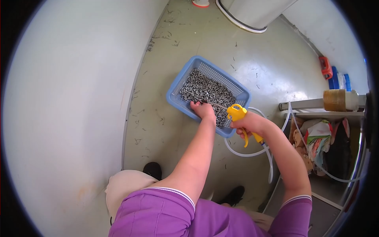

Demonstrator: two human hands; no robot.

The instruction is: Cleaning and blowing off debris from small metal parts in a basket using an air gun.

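A blue plastic basket (183, 79) with perforated walls stands on the floor and holds a heap of small, shiny metal cylinders (209, 89). My left hand (204, 111) reaches over its near side into the heap. The fingers there are mostly hidden among the pieces, so whether they grip any is unclear. Wrapped around the handle of a yellow air blow gun (237, 112), my right hand (252, 123) is closed at the basket's right corner. The gun's thin metal nozzle points left across the basket, its tip close to my left hand.
A clear hose (270, 166) loops from the gun across the floor toward a shelf unit (323, 115) on the right, stuffed with cloths (319, 134). On it stands a roll of brown tape (334, 100). A pale wall (79, 98) rises at left; dark shavings (167, 35) litter the floor.
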